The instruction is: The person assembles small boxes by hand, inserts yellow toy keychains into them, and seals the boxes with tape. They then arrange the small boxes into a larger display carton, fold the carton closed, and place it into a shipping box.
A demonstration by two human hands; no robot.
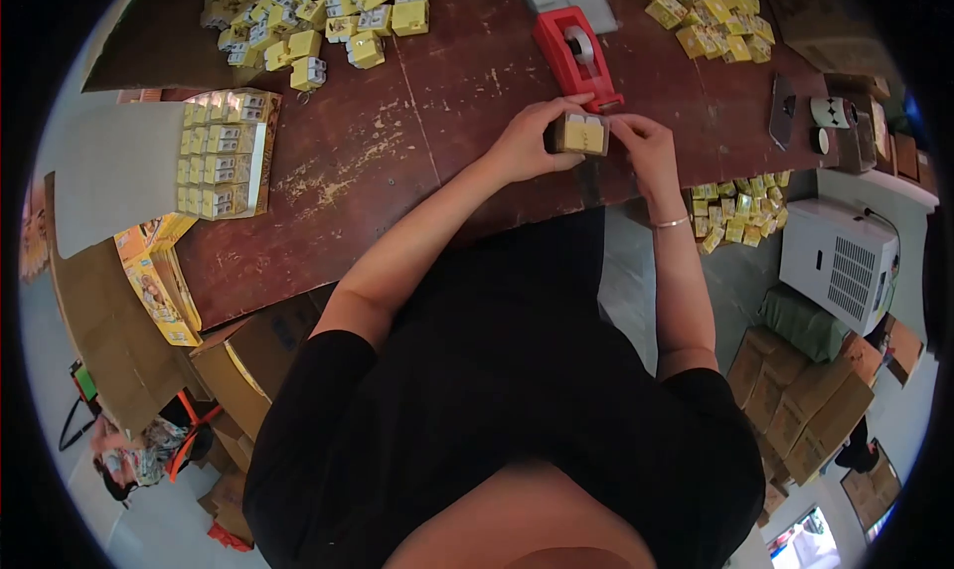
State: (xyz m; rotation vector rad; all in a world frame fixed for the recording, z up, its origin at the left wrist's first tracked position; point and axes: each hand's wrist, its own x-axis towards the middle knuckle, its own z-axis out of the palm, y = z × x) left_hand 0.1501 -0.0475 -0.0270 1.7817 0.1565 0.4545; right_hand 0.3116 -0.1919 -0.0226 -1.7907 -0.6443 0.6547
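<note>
My left hand (530,144) is closed round a small clear-sided box (583,135) with pale yellow packets in it, held above the front part of the table. Close to the box's right side, my right hand (648,150) has its thumb and fingers pinched together. Whatever lies between those fingertips is too small to make out. Just beyond both hands stands a red tape dispenser (574,54) with a roll of tape in it, its cutting end toward the box.
Loose yellow packets (323,17) lie in a heap at the back left, more yellow packets (717,17) at the back right. A display box (224,157) of packets stands left on the worn table (348,241). A phone (783,112) and cup (833,112) are at right, above a white appliance (838,261).
</note>
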